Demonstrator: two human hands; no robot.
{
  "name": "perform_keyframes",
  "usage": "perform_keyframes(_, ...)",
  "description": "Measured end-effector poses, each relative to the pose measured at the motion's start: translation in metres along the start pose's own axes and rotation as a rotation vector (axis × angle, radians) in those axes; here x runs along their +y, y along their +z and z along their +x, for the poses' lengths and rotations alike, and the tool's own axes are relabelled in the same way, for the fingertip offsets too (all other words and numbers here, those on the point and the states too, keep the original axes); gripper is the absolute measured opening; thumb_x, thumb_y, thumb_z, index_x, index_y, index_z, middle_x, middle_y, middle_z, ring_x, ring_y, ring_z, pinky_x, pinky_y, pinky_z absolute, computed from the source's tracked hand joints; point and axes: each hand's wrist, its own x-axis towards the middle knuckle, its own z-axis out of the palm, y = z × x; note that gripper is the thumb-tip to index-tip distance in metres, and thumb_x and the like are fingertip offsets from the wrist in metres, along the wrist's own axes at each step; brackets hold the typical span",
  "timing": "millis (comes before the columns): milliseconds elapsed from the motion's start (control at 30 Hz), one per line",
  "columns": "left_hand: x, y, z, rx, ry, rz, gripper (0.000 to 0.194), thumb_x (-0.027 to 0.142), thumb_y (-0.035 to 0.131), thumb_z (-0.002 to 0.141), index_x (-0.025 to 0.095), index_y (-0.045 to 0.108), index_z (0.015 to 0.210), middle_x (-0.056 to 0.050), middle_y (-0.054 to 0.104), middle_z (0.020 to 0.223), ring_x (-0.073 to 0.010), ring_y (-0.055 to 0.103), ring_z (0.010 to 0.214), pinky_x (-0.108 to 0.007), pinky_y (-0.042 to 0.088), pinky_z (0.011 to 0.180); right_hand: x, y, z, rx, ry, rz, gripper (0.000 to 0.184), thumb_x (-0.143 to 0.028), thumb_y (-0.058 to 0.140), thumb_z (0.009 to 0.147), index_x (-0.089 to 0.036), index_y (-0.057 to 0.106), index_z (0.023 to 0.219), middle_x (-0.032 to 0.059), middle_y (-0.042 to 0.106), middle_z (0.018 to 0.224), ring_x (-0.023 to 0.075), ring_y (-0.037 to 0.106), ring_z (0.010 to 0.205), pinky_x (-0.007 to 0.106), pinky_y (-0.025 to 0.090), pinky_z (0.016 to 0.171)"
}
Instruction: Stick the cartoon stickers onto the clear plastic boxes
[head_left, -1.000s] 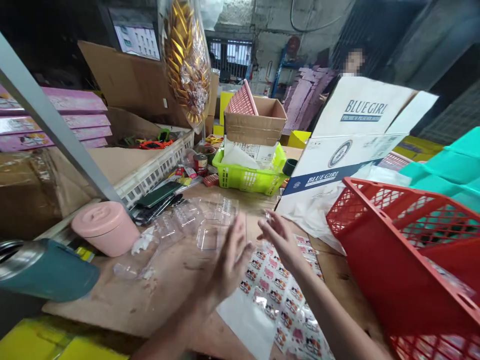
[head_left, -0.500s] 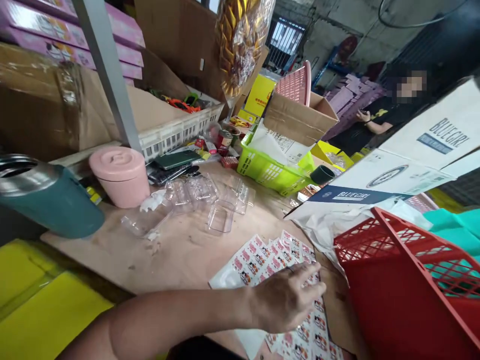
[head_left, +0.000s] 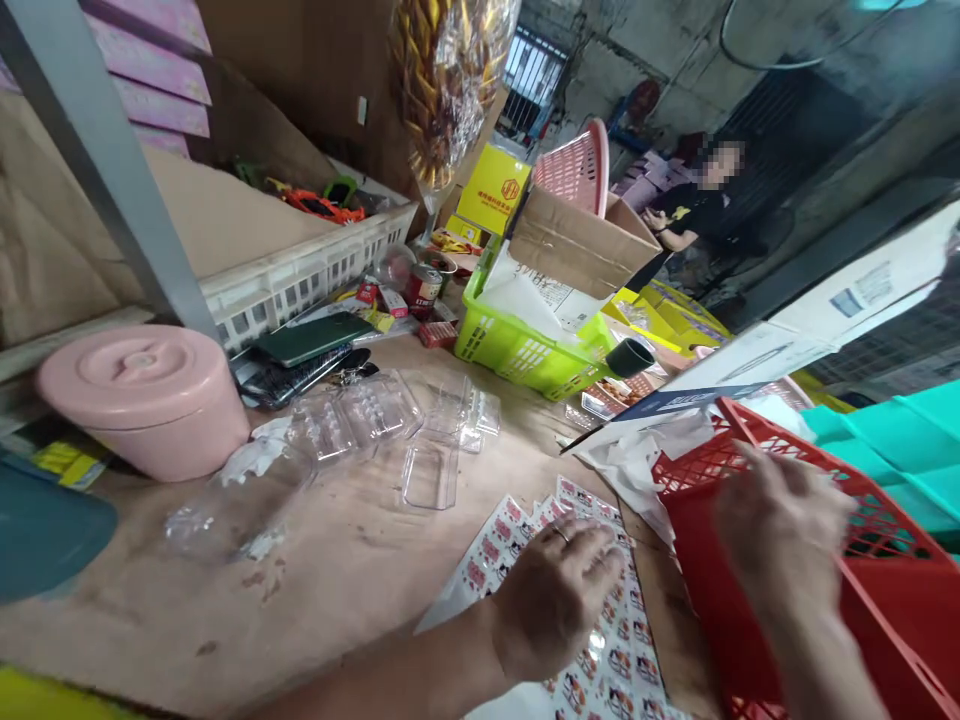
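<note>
Several sheets of stickers [head_left: 626,640], printed with small cats and pink figures, lie overlapped at the front of the worktable. My left hand [head_left: 559,590], with a ring on one finger, rests on them. Its fingers stretch over the sheets with nothing visible in them. Above the rim of a red plastic basket [head_left: 795,640] is my right hand [head_left: 784,520]. Motion blurs its fingers, so whether it holds anything does not show. Clear plastic cases [head_left: 431,470] lie on the table beyond my left hand.
A pink lidded container [head_left: 146,400] and part of a teal flask [head_left: 52,530] stand at left. A green basket [head_left: 525,350] holds a cardboard box [head_left: 577,240]. Behind the red basket are a white carton [head_left: 780,350] and turquoise material [head_left: 892,450]. Another person [head_left: 686,215] is in the background.
My right hand has come into view over the red basket. My left hand has shifted slightly left on the sticker sheets. The camera view has moved, so the flask is mostly cut off.
</note>
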Motion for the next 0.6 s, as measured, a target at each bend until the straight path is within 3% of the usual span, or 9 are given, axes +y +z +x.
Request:
perform_keyframes(33, -0.001, -0.002, 0.002, 0.050, -0.084, -0.064, 0.036, 0.008, 0.045, 0.089, 0.011, 0.056, 0.123, -0.014, 0.060, 0.123, -0.0247, 0.057, 0.116, -0.038, 0.049, 0.103, -0.029, 0.009, 0.008, -0.110, -0.122, 0.065, 0.040, -0.019, 0.042, 0.092, -0.014, 0.059, 0.128, 0.0231, 0.060, 0.117, 0.0367, 0.054, 0.114, 0.055, 0.046, 0.090)
perform_keyframes(100, -0.005, -0.007, 0.007, 0.183, -0.256, -0.185, 0.034, 0.006, 0.042, 0.089, 0.017, 0.058, 0.116, -0.012, 0.059, 0.113, -0.0225, 0.058, 0.108, -0.037, 0.053, 0.093, -0.088, 0.028, 0.026, -0.416, -0.229, 0.038, 0.048, -0.005, 0.038, 0.089, -0.010, 0.053, 0.134, 0.0207, 0.056, 0.127, 0.0289, 0.053, 0.117, 0.045, 0.046, 0.097)
perform_keyframes(167, -0.010, -0.012, 0.013, 0.318, -0.362, -0.262, 0.029, 0.006, 0.039, 0.091, 0.020, 0.058, 0.108, -0.010, 0.056, 0.104, -0.0220, 0.057, 0.102, -0.038, 0.052, 0.089, -0.136, 0.050, 0.047, -0.496, -0.224, 0.000, 0.044, -0.001, 0.041, 0.088, -0.005, 0.057, 0.128, 0.0222, 0.061, 0.119, 0.0296, 0.055, 0.113, 0.046, 0.045, 0.098)
perform_keyframes(233, -0.014, -0.013, 0.016, 0.406, -0.405, -0.294, 0.026, 0.007, 0.036, 0.093, 0.021, 0.056, 0.103, -0.009, 0.054, 0.100, -0.0217, 0.057, 0.098, -0.039, 0.051, 0.088, -0.163, 0.072, 0.068, -0.553, -0.147, -0.067, 0.032, -0.005, 0.045, 0.091, 0.000, 0.061, 0.118, 0.0252, 0.063, 0.113, 0.0336, 0.056, 0.113, 0.053, 0.043, 0.098)
perform_keyframes(300, -0.017, -0.011, 0.017, 0.422, -0.407, -0.326, 0.025, 0.007, 0.036, 0.093, 0.021, 0.055, 0.102, -0.008, 0.053, 0.100, -0.0214, 0.056, 0.098, -0.039, 0.050, 0.088, -0.174, 0.092, 0.087, -0.622, -0.078, -0.125, 0.026, -0.017, 0.055, 0.094, -0.006, 0.062, 0.117, 0.0189, 0.063, 0.117, 0.0316, 0.057, 0.114, 0.055, 0.045, 0.098)
perform_keyframes(400, -0.018, -0.004, 0.014, 0.365, -0.368, -0.379, 0.028, 0.005, 0.038, 0.091, 0.021, 0.055, 0.106, -0.009, 0.053, 0.105, -0.0216, 0.056, 0.102, -0.039, 0.050, 0.091, -0.180, 0.114, 0.104, -0.707, -0.026, -0.176, 0.035, -0.033, 0.062, 0.093, -0.016, 0.058, 0.123, 0.0097, 0.059, 0.127, 0.0251, 0.059, 0.113, 0.049, 0.050, 0.095)
perform_keyframes(600, -0.021, -0.003, 0.011, 0.349, -0.365, -0.397, 0.032, 0.004, 0.040, 0.090, 0.023, 0.057, 0.109, -0.009, 0.053, 0.108, -0.0218, 0.057, 0.105, -0.040, 0.051, 0.092, -0.185, 0.129, 0.097, -0.735, -0.099, -0.107, 0.036, -0.035, 0.060, 0.095, -0.016, 0.057, 0.125, 0.0100, 0.059, 0.124, 0.0227, 0.062, 0.106, 0.044, 0.055, 0.089)
